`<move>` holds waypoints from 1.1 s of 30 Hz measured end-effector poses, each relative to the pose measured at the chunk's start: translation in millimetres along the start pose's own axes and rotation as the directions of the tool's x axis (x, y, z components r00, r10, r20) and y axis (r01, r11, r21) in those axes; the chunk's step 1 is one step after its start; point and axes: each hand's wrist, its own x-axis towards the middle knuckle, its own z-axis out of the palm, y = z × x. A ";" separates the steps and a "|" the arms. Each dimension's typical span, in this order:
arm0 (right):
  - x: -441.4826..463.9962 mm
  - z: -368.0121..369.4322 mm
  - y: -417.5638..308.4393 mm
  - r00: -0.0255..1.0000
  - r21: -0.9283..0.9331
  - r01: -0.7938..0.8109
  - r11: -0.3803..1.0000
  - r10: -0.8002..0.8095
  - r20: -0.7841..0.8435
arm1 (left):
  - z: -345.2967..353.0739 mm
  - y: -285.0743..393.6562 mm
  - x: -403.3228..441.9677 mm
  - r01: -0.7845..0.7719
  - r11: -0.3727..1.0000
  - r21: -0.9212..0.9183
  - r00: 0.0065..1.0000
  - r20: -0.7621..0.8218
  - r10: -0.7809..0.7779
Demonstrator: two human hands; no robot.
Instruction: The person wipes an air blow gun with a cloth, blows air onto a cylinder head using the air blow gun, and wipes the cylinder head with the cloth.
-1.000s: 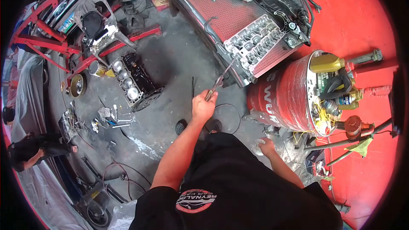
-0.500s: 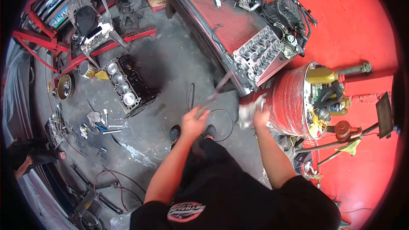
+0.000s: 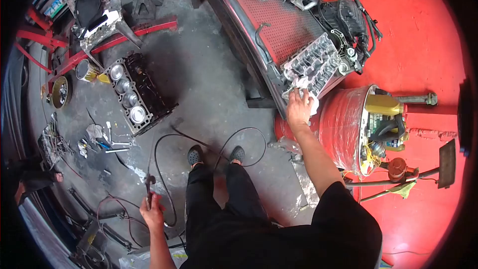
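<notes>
At the lower left, my left hand is closed around a dark hand tool pointing up; a black hose ends close beside it. My right hand presses a crumpled white cloth against the near end of a silver cylinder head. That cylinder head rests on the corner of a red perforated bench. Part of the cloth is hidden under my fingers.
An engine block stands on the floor to the left, near wrenches, a bowl and a chair. A wrapped red drum with bottles is right of the bench. Another person's arm shows at the far left.
My left hand has swung down and left with the tool, away from the bench. My right hand has moved up with the white cloth onto the cylinder head. The view has shifted.
</notes>
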 end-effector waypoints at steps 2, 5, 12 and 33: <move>4.1 -4.0 -0.9 0.994 -0.132 0.070 0.989 -0.058 0.091 | 13.7 -2.3 -2.4 0.007 1.000 -0.008 0.998 0.057 -0.006; 21.9 -17.6 -12.8 0.952 -0.166 0.025 0.986 0.027 0.304 | 39.8 21.2 -9.9 0.015 0.999 -0.030 0.994 0.109 -0.012; 43.4 -27.3 -13.6 0.918 -0.177 0.011 0.984 0.060 0.392 | 49.9 29.9 -29.2 -0.017 0.997 -0.069 0.970 0.242 0.033; -419.8 -96.3 48.3 0.440 0.426 -0.838 0.342 -0.039 0.897 | 299.8 139.5 -39.3 -0.519 0.855 0.012 0.692 0.593 0.412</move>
